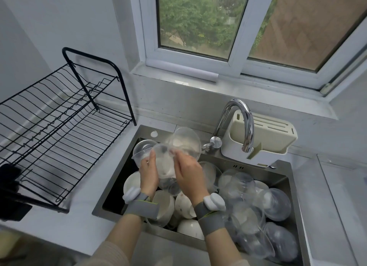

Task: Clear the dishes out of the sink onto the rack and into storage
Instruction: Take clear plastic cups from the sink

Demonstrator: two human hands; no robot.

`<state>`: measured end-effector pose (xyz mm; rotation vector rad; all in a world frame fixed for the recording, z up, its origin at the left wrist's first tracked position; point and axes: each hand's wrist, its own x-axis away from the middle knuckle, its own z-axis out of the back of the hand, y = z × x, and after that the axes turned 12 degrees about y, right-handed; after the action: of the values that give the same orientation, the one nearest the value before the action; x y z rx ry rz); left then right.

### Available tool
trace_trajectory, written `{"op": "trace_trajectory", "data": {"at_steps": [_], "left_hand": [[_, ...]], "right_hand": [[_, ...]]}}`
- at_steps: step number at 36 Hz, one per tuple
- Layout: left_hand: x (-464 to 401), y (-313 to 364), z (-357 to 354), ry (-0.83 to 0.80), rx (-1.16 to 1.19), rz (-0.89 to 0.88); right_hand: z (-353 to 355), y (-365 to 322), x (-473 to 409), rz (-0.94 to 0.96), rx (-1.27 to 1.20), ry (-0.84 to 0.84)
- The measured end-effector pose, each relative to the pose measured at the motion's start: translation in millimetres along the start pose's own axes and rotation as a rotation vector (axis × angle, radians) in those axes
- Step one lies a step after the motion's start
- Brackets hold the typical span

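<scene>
Crowding the sink point(287, 167): bowls point(183, 205) (white), faucet point(241, 117).

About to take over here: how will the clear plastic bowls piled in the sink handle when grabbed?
The clear plastic bowls look thin-walled, so probably light and flexible. They lie tilted and nested in the sink, so likely to slide or shift.

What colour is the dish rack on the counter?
Black: the wire dish rack left of the sink, seen in the head view.

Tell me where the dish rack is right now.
In the head view, the black wire dish rack stands on the counter to the left of the sink, against the wall, left of the window.
</scene>
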<state>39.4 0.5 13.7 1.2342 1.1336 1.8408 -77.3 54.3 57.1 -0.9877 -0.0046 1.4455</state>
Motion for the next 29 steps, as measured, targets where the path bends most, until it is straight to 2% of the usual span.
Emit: {"op": "trace_trajectory", "data": {"at_steps": [4,8,12,14,16,21,23,26,28,29], "left_hand": [[-0.6,1.2,-1.8,0.048,0.031,-0.022],[4.1,4.4,-5.3,-0.017,0.135,-0.006],[-0.1,2.6,-7.5,-0.143,0.216,0.086],[1.6,2.2,-4.2,-0.199,0.181,0.018],[3.6,1.2,-1.9,-0.208,0.148,-0.057],[3.6,5.1,-4.0,-0.162,0.132,-0.080],[3.1,5.1,-3.3,-0.134,0.097,-0.080],[0.7,1.5,-1.3,-0.118,0.067,-0.091],[-1.2,-0.4,0.5,-0.098,0.065,-0.081],[-0.7,0.3,1.5,-0.084,0.097,-0.037]], "right_hand": [[-8.0,-2.6,4.4,0.003,-0.020,-0.181],[-15.8,-7.1,8.2,-0.051,-0.072,-0.322],[-16.5,-8.6,6.1,-0.082,-0.119,-0.320],[-15.9,-6.5,3.8,-0.105,-0.131,-0.331],[-14.3,-5.5,4.1,-0.122,-0.141,-0.347],[-14.4,-0.4,8.4,-0.143,-0.187,-0.359],[-16.7,4.7,10.2,-0.203,-0.226,-0.301],[-19.4,17.4,14.6,-0.376,-0.243,0.041],[-19.2,31.7,20.2,-0.491,-0.131,0.239],[-18.3,40.1,23.7,-0.549,-0.069,0.287]]}}
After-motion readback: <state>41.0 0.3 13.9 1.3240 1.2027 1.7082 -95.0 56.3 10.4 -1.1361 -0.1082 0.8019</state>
